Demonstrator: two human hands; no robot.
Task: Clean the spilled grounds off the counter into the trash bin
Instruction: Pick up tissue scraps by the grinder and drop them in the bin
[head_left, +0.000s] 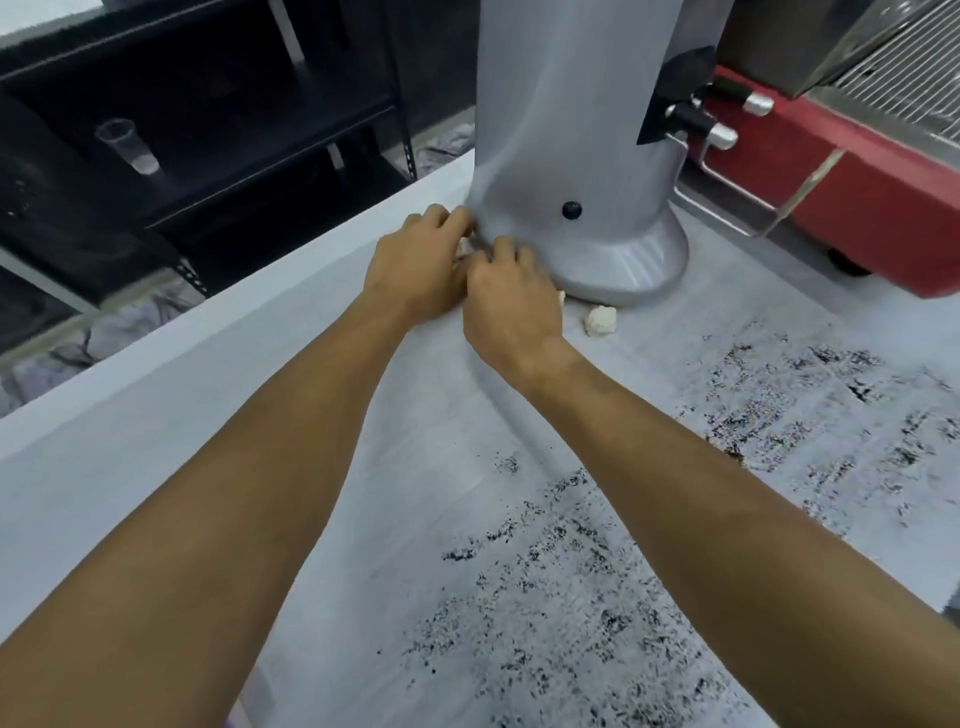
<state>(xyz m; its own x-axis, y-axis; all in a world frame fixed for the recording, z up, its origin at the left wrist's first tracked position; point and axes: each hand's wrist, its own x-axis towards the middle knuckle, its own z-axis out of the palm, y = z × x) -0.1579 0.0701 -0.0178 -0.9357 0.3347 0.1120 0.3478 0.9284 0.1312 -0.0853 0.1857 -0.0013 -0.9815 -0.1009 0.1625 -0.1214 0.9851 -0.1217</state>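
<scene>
Our left hand (415, 270) & right hand (506, 301) curl by grinder base (623, 265); grip unclear. Grounds (571, 597) on bench (156, 415).

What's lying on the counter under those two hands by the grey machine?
A bit of white material peeks out between the left hand and right hand, at the grinder's base. The rest is covered. A similar white wad lies beside them.

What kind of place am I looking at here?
Probably a café or coffee bar: a tall grey metal coffee grinder stands on the pale counter, a red espresso machine sits beside it, and dark spilled coffee grounds lie scattered.
</scene>
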